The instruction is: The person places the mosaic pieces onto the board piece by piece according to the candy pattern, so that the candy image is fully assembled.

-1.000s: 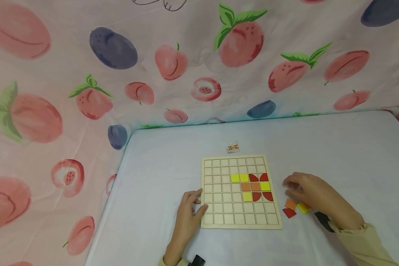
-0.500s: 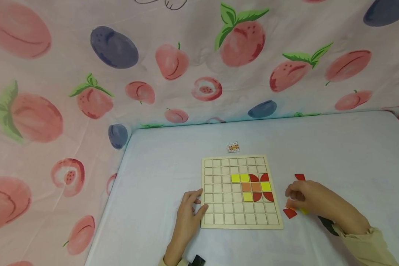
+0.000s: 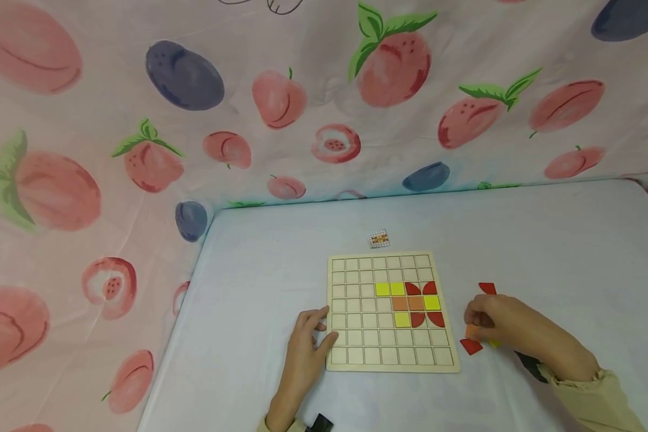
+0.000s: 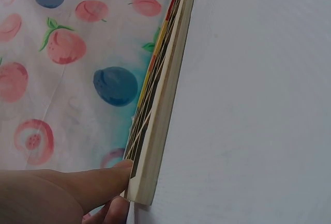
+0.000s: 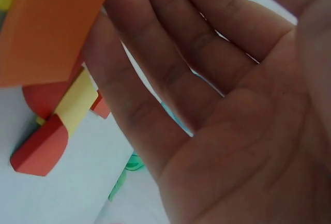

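A square wooden grid board (image 3: 356, 339) lies on the white table. Yellow, orange and red tiles fill part of its right half. My left hand (image 3: 305, 342) rests at the board's left edge, thumb on the rim and index finger touching the side; the left wrist view shows the thumb (image 4: 106, 182) against the board's edge. Right of the board, my right hand (image 3: 504, 321) pinches an orange square tile (image 3: 471, 331) between thumb and fingers; its fingertips are partly hidden. Around that hand lie a red tile (image 3: 471, 346), another red tile (image 3: 487, 288) and a mostly covered yellow tile (image 3: 494, 344).
A small patterned card (image 3: 379, 239) lies behind the board. Fruit-printed cloth (image 3: 302, 108) hangs along the back and left of the table. In the right wrist view, red (image 5: 44, 146) and yellow (image 5: 77, 97) tiles lie close together below the fingers.
My right hand has drawn back toward me onto the orange tile, uncovering a red tile behind it and covering most of the yellow one. The left hand and board stay put.
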A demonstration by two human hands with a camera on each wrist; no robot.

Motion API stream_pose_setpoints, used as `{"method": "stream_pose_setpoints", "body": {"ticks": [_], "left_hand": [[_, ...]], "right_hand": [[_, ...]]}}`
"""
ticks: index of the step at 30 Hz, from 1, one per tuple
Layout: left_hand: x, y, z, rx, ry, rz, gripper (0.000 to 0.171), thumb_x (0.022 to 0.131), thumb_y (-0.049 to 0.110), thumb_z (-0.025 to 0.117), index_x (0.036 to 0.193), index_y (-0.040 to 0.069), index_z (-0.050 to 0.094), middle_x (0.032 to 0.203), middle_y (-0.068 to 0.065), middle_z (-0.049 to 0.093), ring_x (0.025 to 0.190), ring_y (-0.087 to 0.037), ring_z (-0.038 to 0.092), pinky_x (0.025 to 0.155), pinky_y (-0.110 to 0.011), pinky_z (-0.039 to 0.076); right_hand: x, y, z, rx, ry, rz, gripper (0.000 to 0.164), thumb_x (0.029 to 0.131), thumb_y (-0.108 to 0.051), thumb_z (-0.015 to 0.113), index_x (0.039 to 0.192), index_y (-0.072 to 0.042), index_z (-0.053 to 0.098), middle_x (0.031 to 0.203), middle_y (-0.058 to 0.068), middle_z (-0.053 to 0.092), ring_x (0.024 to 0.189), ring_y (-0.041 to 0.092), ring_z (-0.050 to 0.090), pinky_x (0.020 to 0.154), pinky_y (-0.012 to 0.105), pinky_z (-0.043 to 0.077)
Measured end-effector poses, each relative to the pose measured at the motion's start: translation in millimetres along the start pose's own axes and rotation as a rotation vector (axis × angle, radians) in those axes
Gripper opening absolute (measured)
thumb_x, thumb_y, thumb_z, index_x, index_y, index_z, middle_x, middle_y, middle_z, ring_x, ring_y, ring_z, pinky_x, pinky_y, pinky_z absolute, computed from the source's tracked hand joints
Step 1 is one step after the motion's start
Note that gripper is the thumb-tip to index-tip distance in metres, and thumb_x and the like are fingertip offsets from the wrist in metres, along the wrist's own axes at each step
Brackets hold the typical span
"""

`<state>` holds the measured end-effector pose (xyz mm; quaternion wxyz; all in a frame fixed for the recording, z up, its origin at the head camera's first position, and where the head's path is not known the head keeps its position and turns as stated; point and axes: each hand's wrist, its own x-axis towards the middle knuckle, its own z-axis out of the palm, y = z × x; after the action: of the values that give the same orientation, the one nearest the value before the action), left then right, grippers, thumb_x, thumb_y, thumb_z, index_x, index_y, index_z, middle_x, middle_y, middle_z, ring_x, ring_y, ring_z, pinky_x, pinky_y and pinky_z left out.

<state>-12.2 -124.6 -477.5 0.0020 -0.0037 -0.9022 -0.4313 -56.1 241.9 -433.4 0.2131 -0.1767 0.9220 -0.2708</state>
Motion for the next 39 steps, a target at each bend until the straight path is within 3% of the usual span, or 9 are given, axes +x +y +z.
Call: {"method": "stream_pose_setpoints", "body": {"ticks": [9,18,24,39], "left_hand": [[0.8,-0.4,-0.7,-0.01,-0.003,0.0,0.049,0.087,0.009,0.075,0.134,0.006,0.06,0.117,-0.002,0.057,0.089,-0.01,0.051,0.072,-0.021,0.042],[0.9,-1.8,0.1,-0.008,0.008,0.018,0.049,0.087,0.009,0.076,0.133,0.007,0.061,0.117,-0.001,0.058,0.09,-0.011,0.053,0.072,-0.02,0.042],[1.1,-1.6,-0.1,0.003,0.014,0.025,0.048,0.087,0.009,0.076,0.133,0.006,0.061,0.117,-0.002,0.058,0.09,-0.011,0.054,0.071,-0.021,0.042],[0.4,-3.1,-0.2,0.005,0.001,-0.001,0.049,0.087,0.009,0.076,0.133,0.006,0.061,0.117,-0.001,0.057,0.09,-0.009,0.052,0.072,-0.02,0.042]], "right_hand": [[3.3,-3.5,-0.5,-0.003,0.01,-0.011,0.022,0.079,-0.009,0.082,0.079,-0.017,0.061,0.071,-0.009,0.052,0.066,0.006,0.046,0.059,0.022,0.042],[6.6,-10.1,-3.4,0.036,0.052,-0.047,0.024,0.075,-0.017,0.086,0.075,-0.019,0.063,0.066,-0.011,0.052,0.063,0.004,0.046,0.056,0.02,0.042],[16.4,-24.8,-7.6,0.027,0.121,-0.102,0.021,0.076,-0.016,0.086,0.077,-0.019,0.065,0.067,-0.011,0.051,0.066,0.005,0.046,0.058,0.02,0.042],[45.3,-49.4,-5.6,0.004,0.164,-0.193,0.02,0.078,-0.01,0.083,0.079,-0.015,0.064,0.071,-0.01,0.053,0.068,0.006,0.047,0.061,0.021,0.044]]}}
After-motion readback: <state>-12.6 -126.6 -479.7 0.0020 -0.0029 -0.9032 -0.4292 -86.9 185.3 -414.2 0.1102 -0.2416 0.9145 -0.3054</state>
